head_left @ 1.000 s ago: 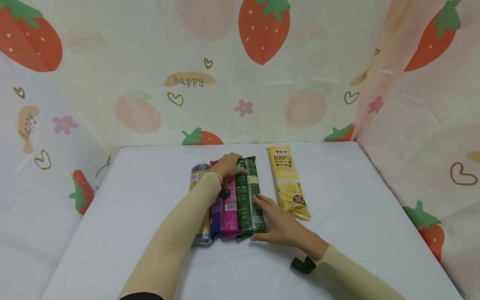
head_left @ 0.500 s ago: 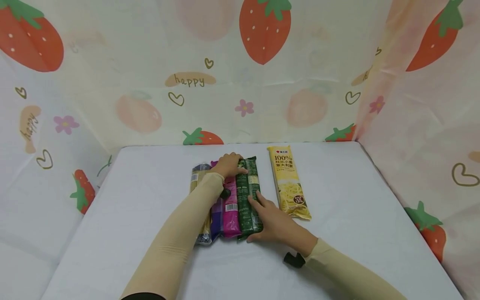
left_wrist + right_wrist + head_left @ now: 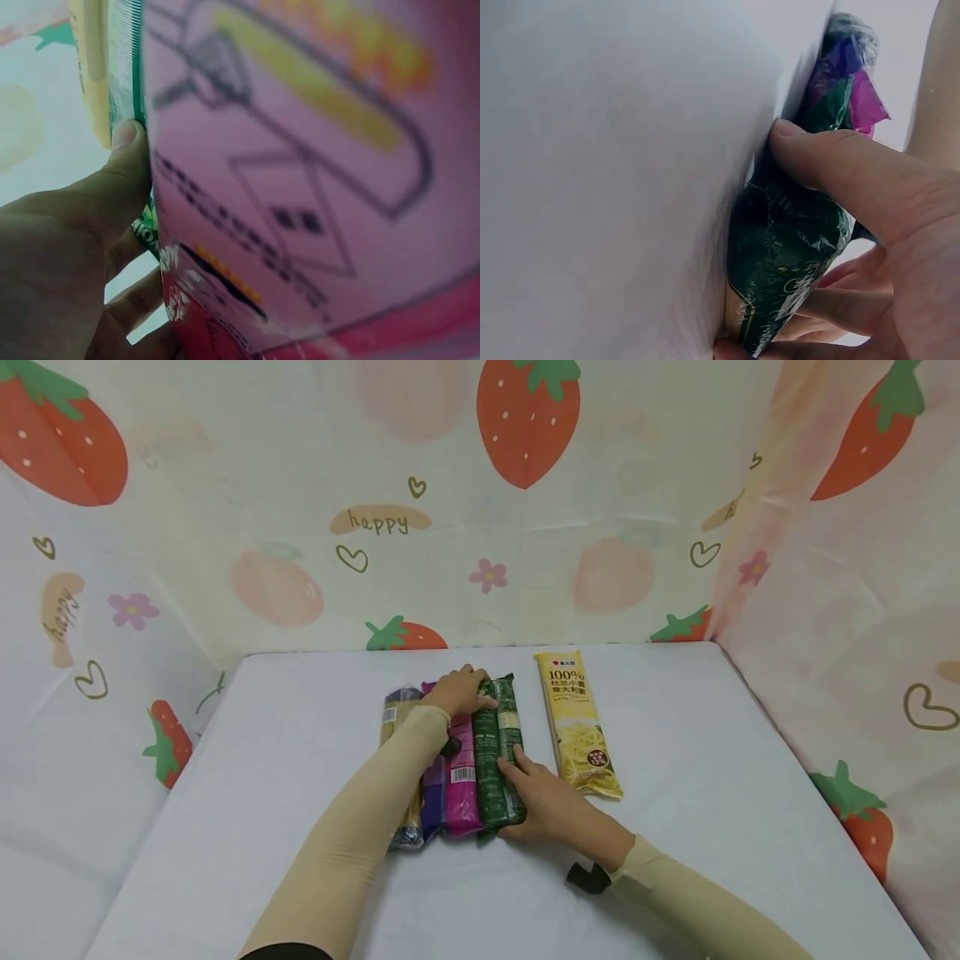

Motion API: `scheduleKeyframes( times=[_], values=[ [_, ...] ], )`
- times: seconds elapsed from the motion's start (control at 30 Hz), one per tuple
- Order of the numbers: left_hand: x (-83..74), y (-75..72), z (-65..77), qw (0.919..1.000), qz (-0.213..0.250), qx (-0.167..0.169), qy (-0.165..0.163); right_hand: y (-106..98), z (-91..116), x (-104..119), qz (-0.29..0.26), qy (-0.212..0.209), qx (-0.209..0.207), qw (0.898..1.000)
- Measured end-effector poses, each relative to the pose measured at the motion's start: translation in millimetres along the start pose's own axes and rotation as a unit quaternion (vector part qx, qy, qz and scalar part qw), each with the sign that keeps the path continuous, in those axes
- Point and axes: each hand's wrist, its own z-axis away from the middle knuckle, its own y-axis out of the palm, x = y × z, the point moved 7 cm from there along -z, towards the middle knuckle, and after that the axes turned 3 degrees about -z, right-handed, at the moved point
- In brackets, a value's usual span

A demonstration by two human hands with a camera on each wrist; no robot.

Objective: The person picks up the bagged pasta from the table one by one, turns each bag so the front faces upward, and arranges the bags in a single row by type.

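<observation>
In the head view, a green spaghetti packet point(image 3: 487, 772) lies lengthwise at the right end of a tight row. My left hand point(image 3: 456, 692) grips its upper end, thumb on the top face and fingers over the far end. At the lower right, my right hand point(image 3: 561, 808) holds the same packet, fingers over its side and thumb by the near end. The right wrist view shows the green wrapper point(image 3: 780, 259) between thumb and fingers. Beside it lies a pink and purple packet point(image 3: 462, 797), which looms large in the left wrist view point(image 3: 262, 172).
A tan packet point(image 3: 407, 831) with a dark end forms the row's left side, partly hidden by my left arm. Apart on the right lies a yellow pasta packet point(image 3: 577, 727), slightly slanted. Patterned cloth walls point(image 3: 450, 543) border the white table point(image 3: 712, 760).
My right hand has moved left onto the green packet, its fingers now over the side. The packet has tilted slightly and its lower end shifted a little left. My left hand stays nearly in place.
</observation>
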Motion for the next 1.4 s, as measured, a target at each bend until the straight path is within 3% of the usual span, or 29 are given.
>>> scheduleKeyframes(
  times=[0.33, 0.57, 0.7, 0.8, 1.03, 1.4],
  values=[
    [2.3, 3.6, -7.5, 0.9992, 0.034, -0.007, 0.02, 0.5, 7.7, -4.1, -0.052, 0.018, -0.001, 0.998],
    [-1.7, 1.4, -11.5, 0.9979, 0.01, -0.04, 0.049, 0.5, 12.4, -9.3, -0.095, 0.022, -0.007, 0.995],
    [-1.8, 0.5, -10.9, 0.9937, 0.086, -0.048, 0.053, -0.7, 14.2, -11.6, -0.119, 0.014, -0.015, 0.993],
    [-3.3, -1.8, -7.7, 0.9869, 0.142, -0.051, 0.058, -1.8, 15.6, -12.9, -0.137, 0.007, -0.021, 0.99],
    [-2.1, -8.5, -3.0, 0.971, 0.222, -0.07, 0.055, -5.0, 20.7, -16.6, -0.172, -0.006, -0.029, 0.985],
    [4.7, -18.1, 7.1, 0.9234, 0.359, -0.131, 0.037, -16.5, 26.8, -18.4, -0.228, -0.056, -0.066, 0.97]
  ],
)
